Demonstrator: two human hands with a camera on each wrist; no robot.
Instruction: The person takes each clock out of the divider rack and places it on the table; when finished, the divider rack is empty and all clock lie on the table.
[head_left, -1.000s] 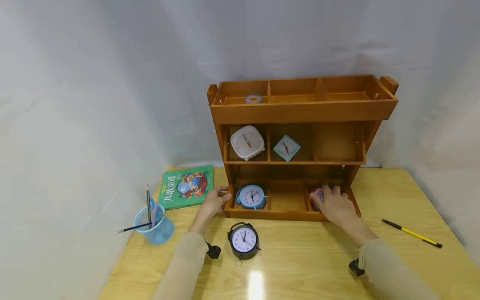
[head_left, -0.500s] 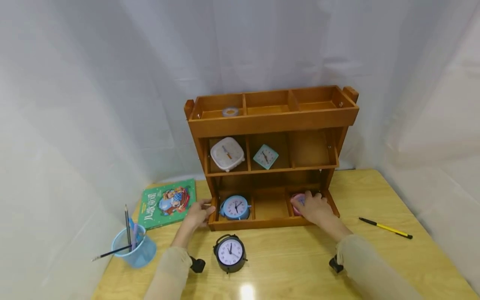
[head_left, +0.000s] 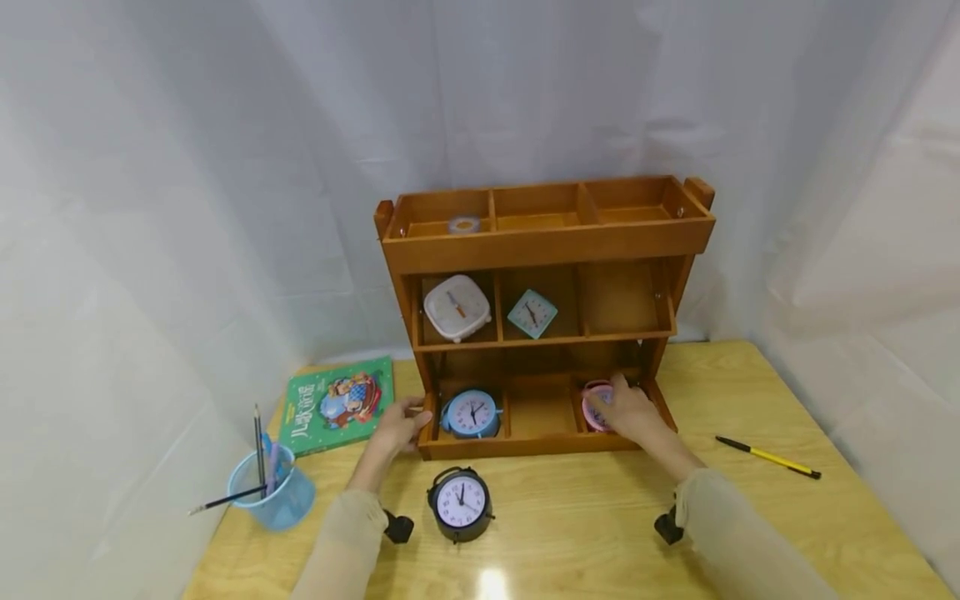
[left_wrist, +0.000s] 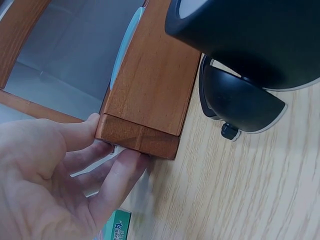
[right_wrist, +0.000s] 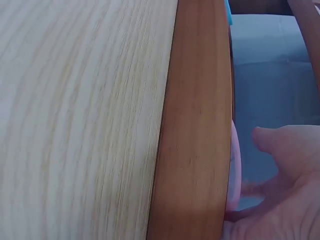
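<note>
In the head view my left hand (head_left: 397, 427) is at the left end of the bottom tier of a brown wooden shelf (head_left: 543, 243). The left wrist view has its thumb on the corner and its fingertips against the end board (left_wrist: 142, 137), gripping it. My right hand (head_left: 633, 412) is over the bottom-right compartment, beside a round pink alarm clock (head_left: 596, 414) that it partly covers. Seen from the right wrist, the thumb is extended, apart from the clock's pink rim (right_wrist: 235, 170), and other fingers are close behind it. A blue alarm clock (head_left: 472, 414) sits in the bottom-left compartment.
A black alarm clock (head_left: 460, 504) stands on the table in front. Left are a green book (head_left: 337, 406) and a blue pen cup (head_left: 281, 496); right, a yellow-black pen (head_left: 768, 457). The middle tier holds a white box-like item (head_left: 457, 308) and a teal square clock (head_left: 532, 313); tape (head_left: 464, 224) lies on top.
The head view has shifted, moving everything left in it. My right hand has drawn slightly off the pink clock, whose face now shows more. The left hand stays at the shelf end.
</note>
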